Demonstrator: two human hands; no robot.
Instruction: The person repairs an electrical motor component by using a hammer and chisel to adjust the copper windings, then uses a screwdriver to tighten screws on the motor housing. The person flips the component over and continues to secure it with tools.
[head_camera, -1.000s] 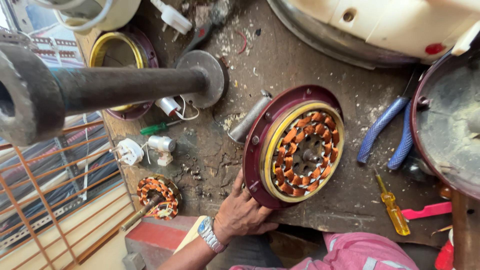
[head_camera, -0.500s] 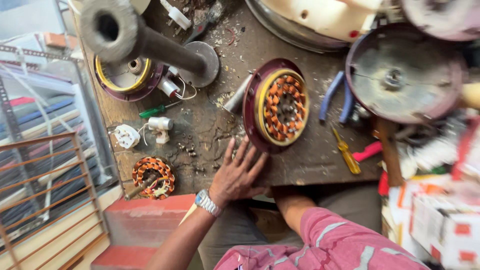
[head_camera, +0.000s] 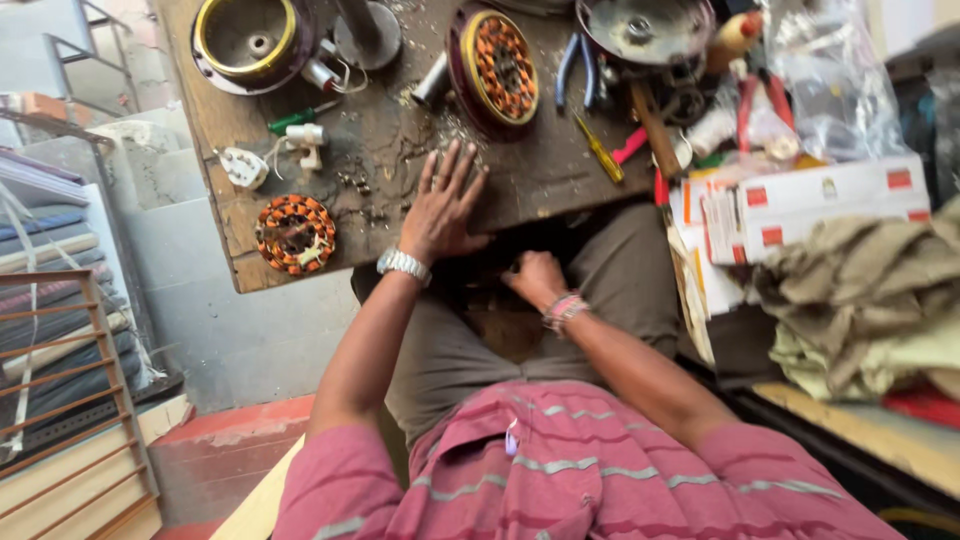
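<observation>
I read left hand (head_camera: 442, 205): flat, fingers spread, palm on workbench (head_camera: 380, 150), holding nothing. Wound stator (head_camera: 497, 66) beyond fingertips. Right hand (head_camera: 535, 277): below bench edge, grip unreadable.

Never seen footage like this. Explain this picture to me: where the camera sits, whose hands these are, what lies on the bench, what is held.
The camera is worn on a person's head and looks down at their lap and workbench. The left hand lies flat, fingers spread, on the bench top and holds nothing. The right hand reaches under the bench edge; whether it grips anything is hidden. On the bench lie a round motor with copper windings, a smaller winding, a yellow screwdriver and blue pliers.
</observation>
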